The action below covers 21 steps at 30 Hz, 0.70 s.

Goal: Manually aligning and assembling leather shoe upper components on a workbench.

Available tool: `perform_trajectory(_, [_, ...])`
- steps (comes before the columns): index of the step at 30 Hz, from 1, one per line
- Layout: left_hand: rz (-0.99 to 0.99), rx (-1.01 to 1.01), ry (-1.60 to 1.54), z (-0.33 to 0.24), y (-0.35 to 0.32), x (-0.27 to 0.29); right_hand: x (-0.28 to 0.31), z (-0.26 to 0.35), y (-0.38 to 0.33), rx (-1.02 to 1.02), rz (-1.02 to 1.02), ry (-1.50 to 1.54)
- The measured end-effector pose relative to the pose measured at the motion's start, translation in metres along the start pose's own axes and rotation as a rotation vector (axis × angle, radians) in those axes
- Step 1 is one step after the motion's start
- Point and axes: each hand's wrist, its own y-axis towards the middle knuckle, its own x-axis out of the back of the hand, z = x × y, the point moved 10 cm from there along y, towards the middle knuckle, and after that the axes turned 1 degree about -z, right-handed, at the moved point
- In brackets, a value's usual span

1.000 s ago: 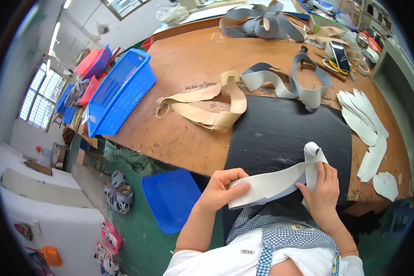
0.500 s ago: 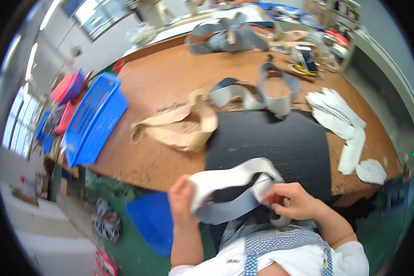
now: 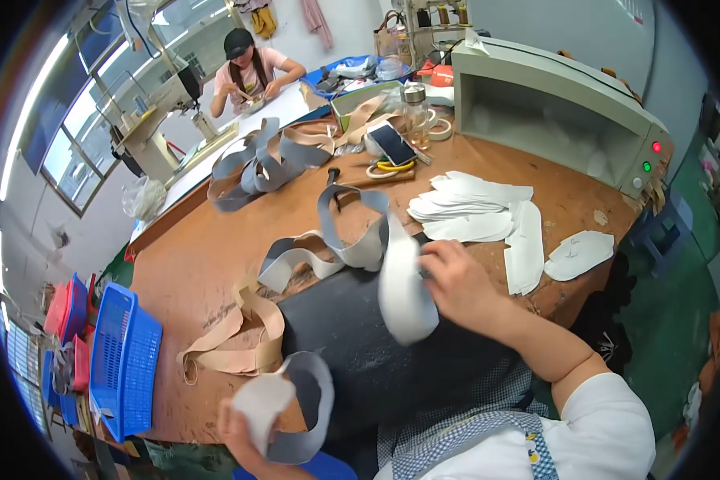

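— Start big. How many of each?

— One desk (image 3: 188,272), brown, worn, scratched. On its right side, one grey box-like machine (image 3: 552,112), hollow-fronted, hard-edged. One black mat (image 3: 352,336), rubbery-looking, finely pitted. At the left edge, one blue basket (image 3: 124,364), plastic, lattice-walled.

— And the soft stuff?

— Far side: one heap of grey bands (image 3: 264,164), flat, looped, too tangled to count. To the right: one fanned stack of white pieces (image 3: 464,210), thin, number unclear; touching it, one long piece (image 3: 524,252); apart, one rounded piece (image 3: 580,254). Left of the mat: one tan strip (image 3: 268,324), bent into an angular loop.

— In hand?

— Two. One white-and-grey band (image 3: 320,408), curled into a wide ring, over the near left edge of the desk. One white strip (image 3: 404,296), bowed, motion-blurred, above the mat, close to grey-white strips (image 3: 300,266) behind. Joined to those or not: cannot tell.

— Grip?

— Clamped on the ring-shaped band: left hand (image 3: 240,436), blurred. Pinched on the white strip's right edge: right hand (image 3: 460,284).

— Smallest?

— One phone (image 3: 392,146), flat, dark-faced.
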Motion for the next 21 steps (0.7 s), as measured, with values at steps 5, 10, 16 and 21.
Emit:
perform_trajectory(5, [0.823,0.236,0.204,-0.011,-0.042,-0.129,0.031,0.091,0.015,0.254,0.191,0.684])
perform_trajectory(10, [1.086,0.321,0.129,-0.011,-0.059,-0.172,-0.004,0.114,-0.012,0.058,0.936,1.021])
perform_trajectory(16, [0.509,0.195,-0.05,0.073,0.019,-0.148,0.026,0.079,0.046,-0.093,0.725,1.318])
perform_trajectory(21, [0.507,-0.098,0.448,0.147,0.017,-0.117,0.046,0.004,0.217,-0.081,0.267,1.086])
